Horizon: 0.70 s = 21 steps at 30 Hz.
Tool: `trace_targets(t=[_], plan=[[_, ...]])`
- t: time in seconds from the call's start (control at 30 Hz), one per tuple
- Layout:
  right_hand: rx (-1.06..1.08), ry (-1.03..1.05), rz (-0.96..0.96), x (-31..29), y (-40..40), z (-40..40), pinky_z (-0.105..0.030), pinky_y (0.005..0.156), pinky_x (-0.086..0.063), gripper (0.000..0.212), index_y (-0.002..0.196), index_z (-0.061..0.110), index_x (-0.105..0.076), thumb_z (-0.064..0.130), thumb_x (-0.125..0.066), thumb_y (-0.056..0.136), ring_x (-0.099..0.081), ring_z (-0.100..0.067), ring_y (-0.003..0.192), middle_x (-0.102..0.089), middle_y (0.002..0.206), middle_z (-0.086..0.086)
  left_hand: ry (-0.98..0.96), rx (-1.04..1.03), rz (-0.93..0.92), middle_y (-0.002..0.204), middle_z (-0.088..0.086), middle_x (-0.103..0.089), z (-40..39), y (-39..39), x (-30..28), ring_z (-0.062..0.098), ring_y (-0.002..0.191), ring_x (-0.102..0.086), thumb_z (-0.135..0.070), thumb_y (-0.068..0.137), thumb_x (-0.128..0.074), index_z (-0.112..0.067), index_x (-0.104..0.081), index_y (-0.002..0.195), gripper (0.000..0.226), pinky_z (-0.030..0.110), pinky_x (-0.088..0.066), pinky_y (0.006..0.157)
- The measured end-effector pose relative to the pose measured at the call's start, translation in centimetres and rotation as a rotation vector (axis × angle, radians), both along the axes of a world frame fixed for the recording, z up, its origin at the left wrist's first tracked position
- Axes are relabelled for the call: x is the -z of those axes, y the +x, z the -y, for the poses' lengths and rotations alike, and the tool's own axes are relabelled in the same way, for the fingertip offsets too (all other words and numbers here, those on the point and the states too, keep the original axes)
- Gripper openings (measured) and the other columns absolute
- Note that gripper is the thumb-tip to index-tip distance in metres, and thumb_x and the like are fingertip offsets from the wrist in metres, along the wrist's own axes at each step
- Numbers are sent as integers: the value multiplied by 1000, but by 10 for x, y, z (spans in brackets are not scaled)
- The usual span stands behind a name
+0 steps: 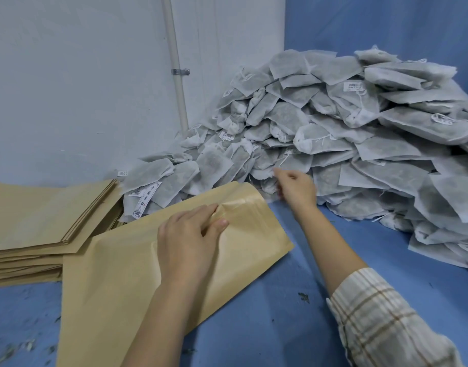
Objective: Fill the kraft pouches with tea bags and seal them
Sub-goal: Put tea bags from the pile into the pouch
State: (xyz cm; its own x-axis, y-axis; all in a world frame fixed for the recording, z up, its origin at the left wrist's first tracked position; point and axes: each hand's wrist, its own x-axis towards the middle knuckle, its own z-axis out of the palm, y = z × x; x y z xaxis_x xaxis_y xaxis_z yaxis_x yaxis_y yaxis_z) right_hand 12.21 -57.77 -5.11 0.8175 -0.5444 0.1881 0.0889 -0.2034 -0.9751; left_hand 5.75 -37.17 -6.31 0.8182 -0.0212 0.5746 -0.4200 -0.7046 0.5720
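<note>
Blue surface [293, 300]: fills the lower frame and rises as a blue backdrop at upper right, with small dark flecks scattered at lower left
Pale wall [82, 75]: upper left of the frame, a white pipe [178, 83] running down it, clipped by a bracket
Tea bag heap [346, 133]: grey-white mesh bags with strings and small labels, piled from centre to the right edge, sloping down toward centre left
Open kraft pouch [116, 274]: lies flat at lower centre left, its mouth toward the heap, the top lip lifted and curled
Pouch stack [37, 221]: flat kraft pouches at the left edge, just beside the open pouch and partly under its corner
Right hand [296, 188]: centre of the frame at the foot of the heap, fingers curled and touching a bag; whether it actually grips one cannot be told; plaid sleeve [381, 319] at lower right
Left hand [190, 237]: rests on the open pouch near its mouth, thumb and fingers pinching the lifted lip
</note>
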Motion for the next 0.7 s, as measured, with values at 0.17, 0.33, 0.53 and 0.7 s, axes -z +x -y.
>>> trace_targets(t=[0.17, 0.33, 0.53, 0.7], plan=[[39, 109, 41, 16, 11, 30, -43, 83, -49, 30, 113, 27, -51, 33, -60, 85, -51, -18, 71, -50, 79, -1, 11, -8, -10, 103, -5, -71, 0, 0, 1, 23, 101, -59, -35, 84, -67, -24, -71, 110, 28, 32, -39, 91], [85, 156, 143, 14, 12, 23, -32, 81, -49, 43, 111, 20, -64, 44, -71, 76, -61, -16, 82, -64, 91, -1, 14, -5, -23, 108, -6, -70, -1, 1, 0, 21, 106, -58, -37, 84, -67, -26, -69, 113, 31, 30, -38, 93], [-73, 399, 174, 7, 6, 28, -22, 47, -40, 22, 81, 20, -50, 6, -65, 74, -52, -16, 62, -52, 78, -1, 10, -4, -29, 107, -6, -70, -2, 1, -1, 20, 104, -58, -38, 85, -65, -27, -69, 113, 31, 32, -39, 93], [-201, 366, 133, 6, -2, 46, -34, 63, -48, 40, 108, 15, -52, 4, -71, 74, -62, -22, 74, -61, 103, -13, 0, -6, -2, 103, -3, -71, -1, 2, -1, 21, 100, -59, -37, 84, -66, -25, -70, 111, 30, 32, -39, 90]])
